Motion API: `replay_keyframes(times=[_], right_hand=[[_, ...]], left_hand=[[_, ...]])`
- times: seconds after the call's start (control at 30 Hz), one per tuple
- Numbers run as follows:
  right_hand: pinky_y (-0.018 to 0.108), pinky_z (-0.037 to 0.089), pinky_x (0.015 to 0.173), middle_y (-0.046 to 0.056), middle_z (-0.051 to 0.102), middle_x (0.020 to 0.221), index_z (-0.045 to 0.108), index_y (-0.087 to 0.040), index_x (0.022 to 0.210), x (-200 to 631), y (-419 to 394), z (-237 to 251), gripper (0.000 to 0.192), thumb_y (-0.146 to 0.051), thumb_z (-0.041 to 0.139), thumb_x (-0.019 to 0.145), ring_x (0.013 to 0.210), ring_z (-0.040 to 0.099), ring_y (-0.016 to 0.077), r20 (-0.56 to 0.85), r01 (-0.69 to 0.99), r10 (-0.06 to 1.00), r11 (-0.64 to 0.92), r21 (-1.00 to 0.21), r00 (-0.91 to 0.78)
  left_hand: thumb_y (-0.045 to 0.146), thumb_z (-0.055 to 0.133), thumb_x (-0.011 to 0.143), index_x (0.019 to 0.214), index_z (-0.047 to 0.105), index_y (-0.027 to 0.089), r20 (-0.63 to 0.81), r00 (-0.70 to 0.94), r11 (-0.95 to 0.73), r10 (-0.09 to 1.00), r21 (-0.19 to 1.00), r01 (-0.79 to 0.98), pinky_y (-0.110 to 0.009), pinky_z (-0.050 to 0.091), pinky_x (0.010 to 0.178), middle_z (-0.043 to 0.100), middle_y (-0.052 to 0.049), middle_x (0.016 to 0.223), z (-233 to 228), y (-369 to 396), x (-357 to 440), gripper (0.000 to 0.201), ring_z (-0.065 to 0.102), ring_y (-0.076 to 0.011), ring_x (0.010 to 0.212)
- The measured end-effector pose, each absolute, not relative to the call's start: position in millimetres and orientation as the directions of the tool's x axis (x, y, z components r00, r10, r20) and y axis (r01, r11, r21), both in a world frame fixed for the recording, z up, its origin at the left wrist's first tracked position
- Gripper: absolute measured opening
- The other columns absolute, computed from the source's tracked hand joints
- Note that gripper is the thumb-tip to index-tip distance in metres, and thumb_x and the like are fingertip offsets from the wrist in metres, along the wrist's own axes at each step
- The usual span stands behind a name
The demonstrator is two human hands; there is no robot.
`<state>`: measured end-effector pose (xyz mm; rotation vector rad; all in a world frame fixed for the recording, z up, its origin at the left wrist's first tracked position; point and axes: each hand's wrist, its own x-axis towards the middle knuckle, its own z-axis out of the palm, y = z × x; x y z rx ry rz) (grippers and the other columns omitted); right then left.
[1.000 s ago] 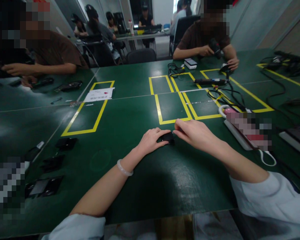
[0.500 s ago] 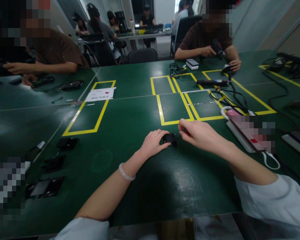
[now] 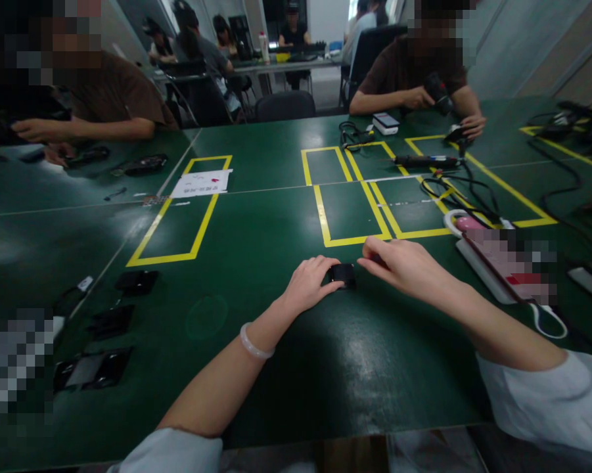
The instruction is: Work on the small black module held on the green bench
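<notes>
Head view. The left hand [image 3: 309, 284] rests on the green counter [image 3: 256, 249], fingers curled narrowly, its fingertips touching the left edge of a small black part [image 3: 343, 274] that lies flat on the counter. The right hand [image 3: 404, 266] lies just right of the black part, its fingers pinched together on something small and dark; what that is cannot be told. The black part sits just on the near side of the yellow tape rectangle [image 3: 347, 211], outside its outline. A pale bracelet [image 3: 254, 346] circles the left wrist. Right of the black part, beyond the right hand, lies a white power strip [image 3: 483, 269] with black cables [image 3: 453, 190] running away from it. Far left of the black part, three more black pieces [image 3: 113, 320] lie in a row near the counter's edge. A white paper [image 3: 201, 183] lies beyond and left of the black part, across a second taped outline. Other people sit at the far side of the counter, their hands on their own tools.
</notes>
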<state>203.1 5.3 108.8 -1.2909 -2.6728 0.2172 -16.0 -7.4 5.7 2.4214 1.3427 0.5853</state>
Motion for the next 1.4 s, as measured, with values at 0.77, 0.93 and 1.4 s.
replay_keyframes(times=[0.77, 0.93, 1.4], right_hand=[[0.027, 0.031, 0.058, 0.003, 0.064, 0.079, 0.046, -0.021, 0.096, 204.5, -0.7, 113.7, 0.015, -0.034, 0.043, 0.092, 0.069, 0.060, 0.0187, 0.084, 0.763, 0.775, 0.631, -0.137, -0.626], [0.028, 0.030, 0.058, 0.003, 0.066, 0.077, 0.048, -0.021, 0.092, 202.0, 0.1, 110.7, 0.018, -0.035, 0.037, 0.095, 0.070, 0.061, 0.0204, 0.066, 0.795, 0.798, 0.602, -0.074, -0.599], [0.028, 0.029, 0.059, 0.004, 0.067, 0.077, 0.049, -0.020, 0.091, 201.7, -1.8, 112.1, 0.019, -0.036, 0.039, 0.094, 0.068, 0.060, 0.0195, 0.081, 0.785, 0.786, 0.617, -0.058, -0.613]], left_hand=[[0.046, 0.055, 0.088, 0.118, 0.051, 0.021, 0.218, 0.476, -0.520, 0.852, 0.461, 0.719, -0.036, 0.045, 0.087, 0.060, -0.006, 0.109, 4.9, -5.8, -12.5, 0.039, 0.056, -0.0227, 0.101], [0.048, 0.054, 0.089, 0.117, 0.051, 0.021, 0.221, 0.478, -0.523, 0.850, 0.459, 0.718, -0.036, 0.045, 0.086, 0.060, -0.006, 0.109, 4.3, -5.9, -12.3, 0.039, 0.056, -0.0229, 0.101], [0.044, 0.055, 0.088, 0.116, 0.052, 0.020, 0.221, 0.478, -0.523, 0.850, 0.460, 0.718, -0.036, 0.045, 0.086, 0.060, -0.007, 0.108, 5.6, -7.1, -11.1, 0.037, 0.056, -0.0233, 0.100]])
